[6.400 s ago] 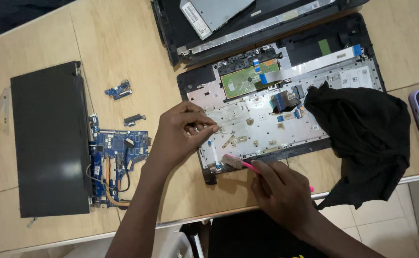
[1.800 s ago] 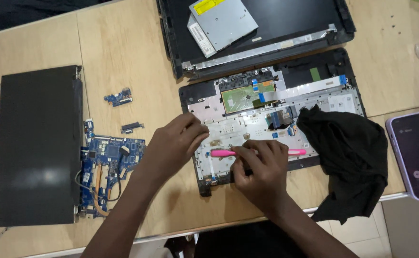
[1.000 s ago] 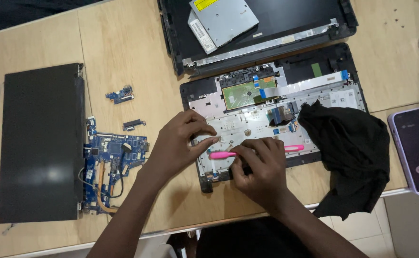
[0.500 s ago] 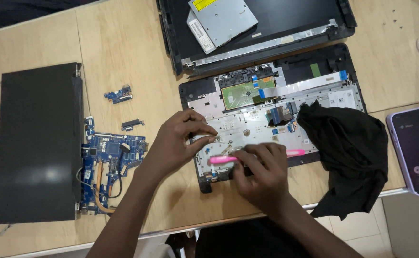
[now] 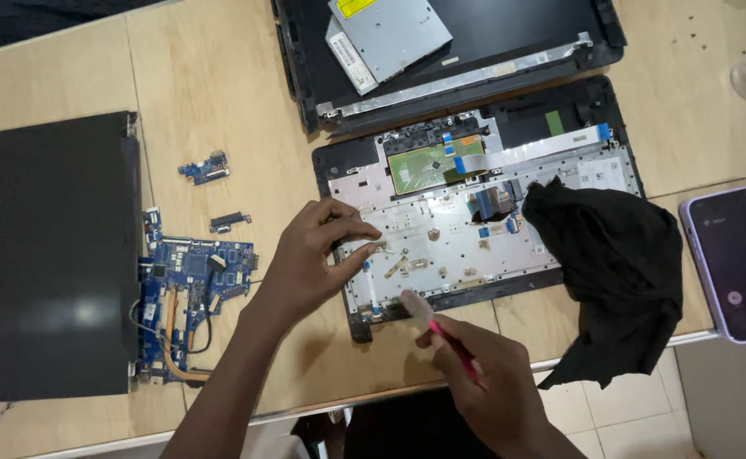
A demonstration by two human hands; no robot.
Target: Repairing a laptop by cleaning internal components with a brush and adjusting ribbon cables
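Note:
An opened laptop base (image 5: 475, 229) lies on the wooden table (image 5: 211, 102), its silver inner plate and green board showing. My left hand (image 5: 309, 263) rests on the base's left edge, fingers pressing the silver plate. My right hand (image 5: 487, 382) is at the table's near edge, gripping a pink-handled tool (image 5: 441, 327) whose pale tip points at the base's front left corner. A black cloth (image 5: 619, 272) is draped over the base's right end.
A black screen panel (image 5: 58, 255) lies at the left, beside a blue motherboard (image 5: 187, 293). Two small boards (image 5: 207, 168) sit above it. A laptop lid holding a silver optical drive (image 5: 390, 34) lies at the back. A phone (image 5: 737, 263) rests at the right edge.
My right hand has pulled back from the base toward the table's near edge and turned the pink tool from lying flat across the plate to pointing at it. The left hand stays put.

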